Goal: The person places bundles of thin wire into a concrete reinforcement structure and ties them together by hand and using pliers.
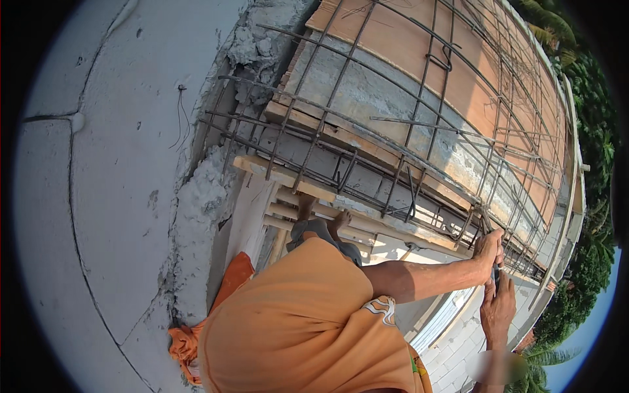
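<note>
My left hand point(488, 252) is closed around a dark, slim hand tool point(496, 278) at the edge of the rebar mesh. Just below it, my right hand point(498, 306) has its fingers curled at the tool's lower end. The tool looks like tie-wire pincers, but both hands hide most of it. Beyond my left hand, crossing steel bars point(483, 219) meet at the long edge beam's reinforcement. The rebar mesh point(409, 141) spreads up and left over brown plywood sheets point(406, 39).
Rough broken concrete point(203, 203) edges the grey slab point(124, 196) at left. Bar ends stick out over it. A timber board point(288, 178) runs under the beam cage, with a gap and bamboo poles point(282, 209) by my feet. Orange cloth point(187, 350) lies on the slab. Trees point(590, 262) stand at right.
</note>
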The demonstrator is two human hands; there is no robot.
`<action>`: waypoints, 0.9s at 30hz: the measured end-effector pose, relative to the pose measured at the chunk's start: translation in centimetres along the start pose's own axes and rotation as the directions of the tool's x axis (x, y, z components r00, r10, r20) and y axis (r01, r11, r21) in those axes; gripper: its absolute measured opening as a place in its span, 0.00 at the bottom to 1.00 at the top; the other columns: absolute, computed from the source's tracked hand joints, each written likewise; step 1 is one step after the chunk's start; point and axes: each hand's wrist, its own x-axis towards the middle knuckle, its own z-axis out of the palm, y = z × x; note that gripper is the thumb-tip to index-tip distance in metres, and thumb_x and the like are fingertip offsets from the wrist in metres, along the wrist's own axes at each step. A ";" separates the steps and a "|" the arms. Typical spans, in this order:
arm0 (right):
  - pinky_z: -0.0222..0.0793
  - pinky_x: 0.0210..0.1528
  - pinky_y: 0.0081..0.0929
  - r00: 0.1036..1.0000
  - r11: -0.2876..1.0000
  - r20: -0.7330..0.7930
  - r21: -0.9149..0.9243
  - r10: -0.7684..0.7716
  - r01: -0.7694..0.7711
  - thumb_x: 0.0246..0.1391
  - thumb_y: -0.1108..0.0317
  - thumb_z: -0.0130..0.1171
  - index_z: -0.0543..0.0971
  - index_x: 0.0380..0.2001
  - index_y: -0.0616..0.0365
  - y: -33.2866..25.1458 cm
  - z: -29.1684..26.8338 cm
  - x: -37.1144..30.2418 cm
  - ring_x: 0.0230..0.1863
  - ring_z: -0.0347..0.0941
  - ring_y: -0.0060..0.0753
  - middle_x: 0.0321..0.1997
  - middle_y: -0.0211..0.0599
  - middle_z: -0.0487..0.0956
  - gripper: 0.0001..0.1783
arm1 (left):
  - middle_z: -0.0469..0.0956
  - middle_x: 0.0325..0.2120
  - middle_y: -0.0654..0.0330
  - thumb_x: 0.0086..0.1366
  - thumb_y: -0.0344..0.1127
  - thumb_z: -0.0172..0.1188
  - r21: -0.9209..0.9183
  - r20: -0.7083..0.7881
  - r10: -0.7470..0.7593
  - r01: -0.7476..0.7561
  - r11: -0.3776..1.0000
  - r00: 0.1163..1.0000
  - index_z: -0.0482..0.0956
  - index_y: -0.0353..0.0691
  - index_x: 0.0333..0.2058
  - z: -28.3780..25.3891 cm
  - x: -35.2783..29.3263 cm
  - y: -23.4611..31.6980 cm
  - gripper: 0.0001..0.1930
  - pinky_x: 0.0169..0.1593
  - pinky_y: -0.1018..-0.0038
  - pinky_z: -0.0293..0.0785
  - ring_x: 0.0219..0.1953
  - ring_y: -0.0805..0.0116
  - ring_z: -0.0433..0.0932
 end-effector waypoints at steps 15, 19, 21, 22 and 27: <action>0.72 0.12 0.31 0.812 -0.085 0.543 0.818 -0.213 -0.569 0.61 0.57 0.59 0.73 0.35 0.68 4.7 4.4 1.8 0.12 0.74 0.38 0.19 0.46 0.78 0.20 | 0.80 0.33 0.58 0.55 0.62 0.65 0.104 0.251 -0.084 0.060 0.993 0.964 0.71 0.44 0.42 -3.6 -3.2 3.3 0.29 0.39 0.64 0.74 0.35 0.66 0.78; 0.74 0.17 0.28 0.861 0.102 0.507 0.859 -0.029 -0.502 0.60 0.49 0.59 0.73 0.39 0.68 2.1 3.7 0.3 0.15 0.75 0.34 0.23 0.42 0.78 0.27 | 0.62 0.11 0.71 0.60 0.46 0.64 0.135 0.117 -0.046 0.030 0.990 0.992 0.67 0.48 0.22 -1.9 -2.7 2.3 0.16 0.19 0.74 0.62 0.12 0.77 0.60; 0.77 0.30 0.30 0.929 0.252 0.367 0.895 0.056 -0.369 0.56 0.44 0.62 0.72 0.45 0.67 1.5 2.0 -0.4 0.26 0.78 0.30 0.29 0.42 0.77 0.32 | 0.62 0.12 0.69 0.62 0.45 0.61 0.229 -0.002 0.012 -0.012 0.973 1.000 0.66 0.46 0.21 -2.1 -1.2 1.2 0.17 0.17 0.73 0.60 0.11 0.75 0.59; 0.76 0.39 0.35 0.962 0.425 0.272 0.869 0.022 -0.255 0.55 0.49 0.64 0.70 0.49 0.68 1.1 1.3 -0.8 0.34 0.78 0.34 0.33 0.44 0.78 0.33 | 0.62 0.13 0.68 0.64 0.44 0.60 0.291 -0.072 0.081 -0.056 0.955 0.994 0.65 0.46 0.21 -1.7 -1.3 1.2 0.17 0.17 0.72 0.60 0.11 0.75 0.59; 0.69 0.42 0.51 0.994 0.953 0.070 0.286 0.085 -0.102 0.51 0.78 0.53 0.70 0.46 0.66 -0.5 2.8 -1.1 0.41 0.72 0.70 0.38 0.64 0.76 0.17 | 0.72 0.25 0.59 0.60 0.56 0.63 0.413 -0.079 0.135 -0.090 0.906 0.988 0.71 0.39 0.36 -0.7 -2.2 2.0 0.24 0.23 0.70 0.70 0.22 0.70 0.70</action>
